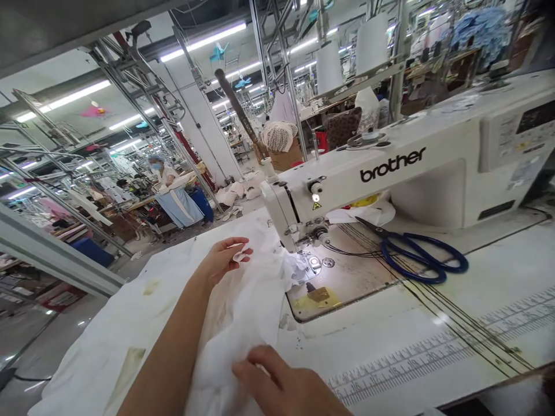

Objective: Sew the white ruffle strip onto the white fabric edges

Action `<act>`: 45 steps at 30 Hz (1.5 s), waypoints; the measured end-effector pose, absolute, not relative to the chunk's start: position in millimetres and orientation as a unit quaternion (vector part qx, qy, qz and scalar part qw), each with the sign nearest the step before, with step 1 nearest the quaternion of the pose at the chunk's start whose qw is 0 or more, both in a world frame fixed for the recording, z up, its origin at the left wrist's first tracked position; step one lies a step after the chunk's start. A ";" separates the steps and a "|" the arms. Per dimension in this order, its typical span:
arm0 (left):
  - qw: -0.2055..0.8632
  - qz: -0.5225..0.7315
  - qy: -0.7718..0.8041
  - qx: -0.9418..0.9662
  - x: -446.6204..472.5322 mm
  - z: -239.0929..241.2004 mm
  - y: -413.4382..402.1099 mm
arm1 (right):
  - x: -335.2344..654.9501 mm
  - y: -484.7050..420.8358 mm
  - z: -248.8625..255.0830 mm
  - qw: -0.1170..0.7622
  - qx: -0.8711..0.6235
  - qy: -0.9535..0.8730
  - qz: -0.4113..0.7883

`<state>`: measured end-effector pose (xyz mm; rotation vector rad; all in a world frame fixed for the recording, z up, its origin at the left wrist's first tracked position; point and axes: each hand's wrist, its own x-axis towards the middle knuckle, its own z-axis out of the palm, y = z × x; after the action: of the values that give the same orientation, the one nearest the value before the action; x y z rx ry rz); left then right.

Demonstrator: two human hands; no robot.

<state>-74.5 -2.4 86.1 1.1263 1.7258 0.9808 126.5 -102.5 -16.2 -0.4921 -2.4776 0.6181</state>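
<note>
A heap of white fabric (243,312) lies on the sewing table, its far end reaching under the needle of a white Brother sewing machine (390,173). My left hand (223,260) rests on the fabric left of the needle and pinches a small white piece between thumb and fingers. My right hand (281,384) lies near the front edge, fingers curled and pressing down on the fabric's near end.
Blue-handled scissors (418,257) lie on the machine bed to the right of the needle plate (316,266). Printed ruler strips (433,346) run along the table front. Another person (167,185) works at a far station on the left.
</note>
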 end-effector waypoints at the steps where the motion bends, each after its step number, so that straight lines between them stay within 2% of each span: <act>1: 0.412 0.398 0.690 0.441 -79.4 87.1 -6.5 | 112.4 -101.5 -4.6 0.258 -0.170 -0.930 0.200; 5: 0.407 0.392 0.711 0.419 -90.4 86.4 -16.9 | 90.7 -93.0 17.4 0.229 -0.153 -0.942 0.191; 12: 0.373 0.315 0.754 0.440 -100.1 71.7 -10.6 | 108.7 -84.8 6.4 0.240 -0.183 -0.933 0.196; 21: 0.267 0.154 0.642 0.702 -49.6 56.9 -31.1 | 100.8 -88.4 -5.2 0.183 -0.194 -0.957 0.110; 25: 0.316 0.018 0.594 0.740 -43.5 64.1 -37.4 | 98.2 -93.0 -19.8 0.168 -0.159 -0.969 0.087; 30: 0.361 -0.113 0.627 0.681 -80.1 82.6 -35.2 | 101.8 -97.2 -23.9 0.178 -0.141 -0.969 0.097; 33: 0.318 -0.106 0.642 0.690 -80.0 88.9 -33.5 | 105.6 -94.9 -24.3 0.171 -0.147 -0.967 0.117; 38: 0.195 0.028 0.644 0.740 -33.4 74.4 -24.0 | 109.7 -90.8 -26.4 0.171 -0.160 -0.954 0.186; 41: 0.214 0.025 0.622 0.753 -10.8 62.8 -22.4 | 109.7 -91.0 -27.4 0.172 -0.185 -0.945 0.209; 45: 0.299 -0.049 0.564 0.768 -4.9 59.9 -37.9 | 107.8 -91.5 -33.5 0.186 -0.200 -0.936 0.221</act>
<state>-4.9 -37.9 59.9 2.0408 1.4977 -0.1289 107.8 -91.5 -33.5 -0.5624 -2.6376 0.6229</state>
